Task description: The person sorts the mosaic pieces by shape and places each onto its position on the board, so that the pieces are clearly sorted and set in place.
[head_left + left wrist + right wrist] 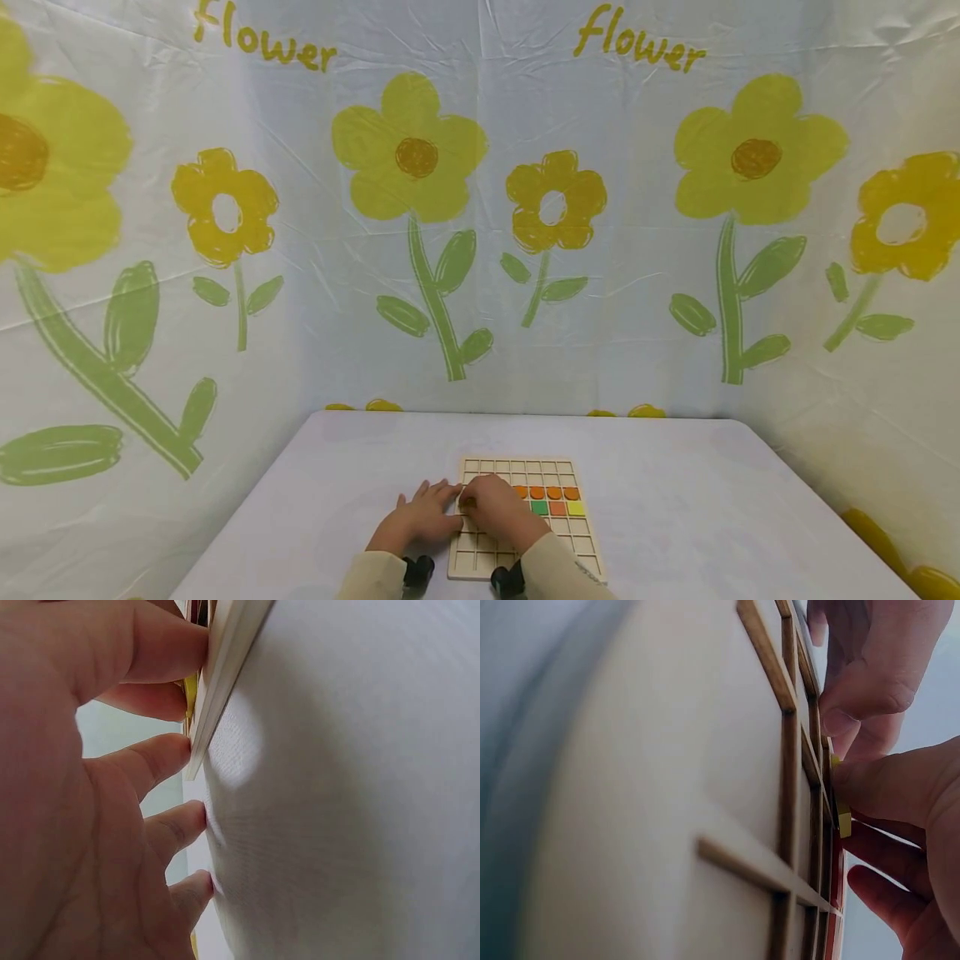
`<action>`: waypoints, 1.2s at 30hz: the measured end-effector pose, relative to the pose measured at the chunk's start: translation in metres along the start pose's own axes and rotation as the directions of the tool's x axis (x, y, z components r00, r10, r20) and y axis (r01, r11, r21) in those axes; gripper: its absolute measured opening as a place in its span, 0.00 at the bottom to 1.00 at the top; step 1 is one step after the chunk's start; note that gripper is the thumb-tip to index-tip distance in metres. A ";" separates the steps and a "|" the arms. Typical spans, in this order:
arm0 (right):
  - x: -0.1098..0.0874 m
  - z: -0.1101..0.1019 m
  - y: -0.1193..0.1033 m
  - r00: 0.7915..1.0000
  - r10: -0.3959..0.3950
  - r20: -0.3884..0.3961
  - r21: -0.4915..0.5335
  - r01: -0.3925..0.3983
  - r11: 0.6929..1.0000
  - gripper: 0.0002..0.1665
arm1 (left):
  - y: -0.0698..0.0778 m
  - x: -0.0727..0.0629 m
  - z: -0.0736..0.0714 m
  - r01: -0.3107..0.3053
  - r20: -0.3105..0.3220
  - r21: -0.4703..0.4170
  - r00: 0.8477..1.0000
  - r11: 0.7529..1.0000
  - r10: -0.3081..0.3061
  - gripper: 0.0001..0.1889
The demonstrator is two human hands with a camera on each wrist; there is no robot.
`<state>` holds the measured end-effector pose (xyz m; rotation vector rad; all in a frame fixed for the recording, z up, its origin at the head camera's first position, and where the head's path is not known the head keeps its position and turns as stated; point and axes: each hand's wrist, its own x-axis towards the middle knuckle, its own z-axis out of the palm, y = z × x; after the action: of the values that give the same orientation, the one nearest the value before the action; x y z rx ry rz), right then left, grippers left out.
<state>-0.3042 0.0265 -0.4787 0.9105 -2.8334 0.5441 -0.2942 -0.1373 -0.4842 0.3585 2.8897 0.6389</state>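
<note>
A wooden grid board (583,546) lies flat on the table. My right hand (495,507) reaches over its left part and pinches a small yellow tile (844,823) at the grid's surface. With fingers spread, my left hand (429,515) rests at the board's left edge. In the left wrist view its thumb and a finger touch the wooden rim (225,675), while other fingertips press on the table. Orange round pieces (553,493) fill a row of cells. Below them sit a green tile (539,507), an orange-red tile (557,508) and a yellow tile (575,508). My right hand hides other cells.
The pale table (675,500) extends around the board on all sides. Behind it hangs a white curtain (630,350) printed with yellow flowers, which also encloses the left and right sides. Dark straps (508,578) with cameras sit at both wrists.
</note>
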 end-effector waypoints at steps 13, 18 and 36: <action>0.001 0.004 0.007 0.999 0.025 0.030 0.023 -0.025 0.999 0.09 | 0.001 0.004 0.001 0.003 0.005 -0.011 1.000 1.000 -0.003 0.31; -0.003 -0.002 0.006 0.999 0.022 0.036 0.033 -0.023 0.999 0.11 | 0.000 0.004 0.003 0.011 0.000 0.006 1.000 1.000 -0.011 0.31; -0.030 -0.042 0.013 0.994 -0.042 -0.097 0.024 0.044 0.999 0.12 | -0.005 0.003 -0.002 0.059 -0.001 0.051 0.998 0.997 -0.059 0.32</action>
<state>-0.2876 0.0683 -0.4503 0.9215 -2.7204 0.6045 -0.2989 -0.1414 -0.4845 0.2784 2.9080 0.5564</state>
